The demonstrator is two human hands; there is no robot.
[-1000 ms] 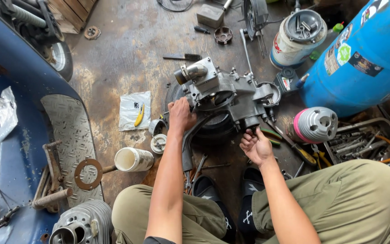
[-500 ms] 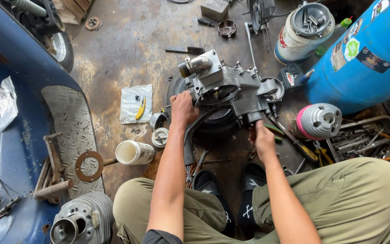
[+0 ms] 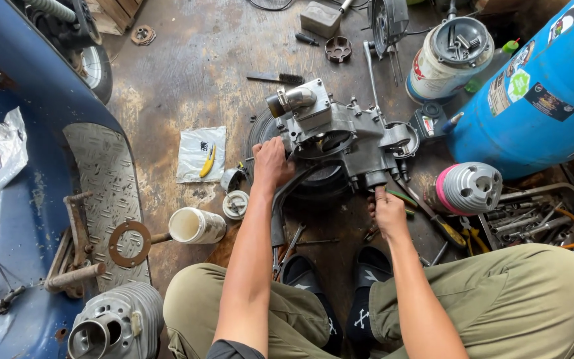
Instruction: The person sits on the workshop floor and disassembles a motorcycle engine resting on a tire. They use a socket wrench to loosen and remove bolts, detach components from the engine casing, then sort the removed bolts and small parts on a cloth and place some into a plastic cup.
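A grey metal engine casing (image 3: pixel 340 136) rests on a black tyre (image 3: pixel 323 186) on the concrete floor in front of me. My left hand (image 3: pixel 272 163) grips the casing's near left edge, fingers curled over it. My right hand (image 3: pixel 386 211) reaches up under the casing's near right corner, fingertips touching a small round boss there; whether it pinches a part I cannot tell. My knees in olive trousers and black sandals (image 3: pixel 340 292) frame the bottom of the view.
A blue barrel (image 3: pixel 539 100) stands at right, a white bucket (image 3: pixel 450 56) of parts behind. A finned cylinder (image 3: pixel 470 187), tool tray (image 3: pixel 546 219), screwdrivers and wrenches lie right. A white cup (image 3: pixel 196 226), plastic bag (image 3: pixel 202 154), gasket ring (image 3: pixel 129 244) and blue scooter body (image 3: pixel 28 199) lie left.
My right hand has risen from the floor beside the tyre to the casing's lower right corner. The left hand stays on the casing's edge. The view has shifted slightly.
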